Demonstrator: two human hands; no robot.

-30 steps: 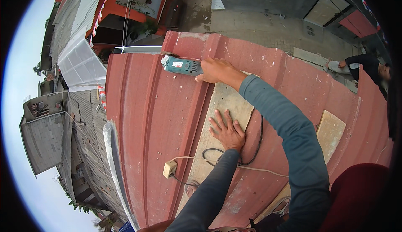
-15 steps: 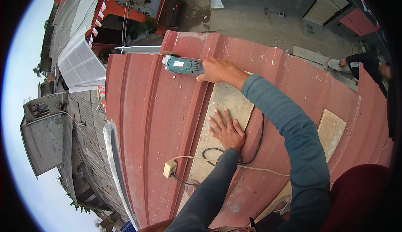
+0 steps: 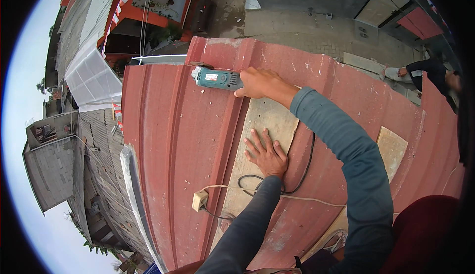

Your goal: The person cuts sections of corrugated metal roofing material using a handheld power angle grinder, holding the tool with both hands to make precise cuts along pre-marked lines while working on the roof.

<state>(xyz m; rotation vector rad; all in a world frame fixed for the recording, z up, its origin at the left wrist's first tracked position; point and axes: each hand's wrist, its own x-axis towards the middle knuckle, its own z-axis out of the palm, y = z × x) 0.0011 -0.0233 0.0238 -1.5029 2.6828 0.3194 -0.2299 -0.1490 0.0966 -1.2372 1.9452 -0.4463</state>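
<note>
Angle grinder clamped in the person's right hand, extending left of that hand over the red ribbed roof. Left hand lies flat, fingers spread apart, on a wooden board; pale socket block left of this hand, nearer the person.

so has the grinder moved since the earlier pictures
Yes, the grinder has shifted slightly right, judged against the red roof rib just beyond it.

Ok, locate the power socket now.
In the head view, the power socket lies left of and below centre on the red roof, just left of the wooden board, lower in the picture than the left hand.
</note>
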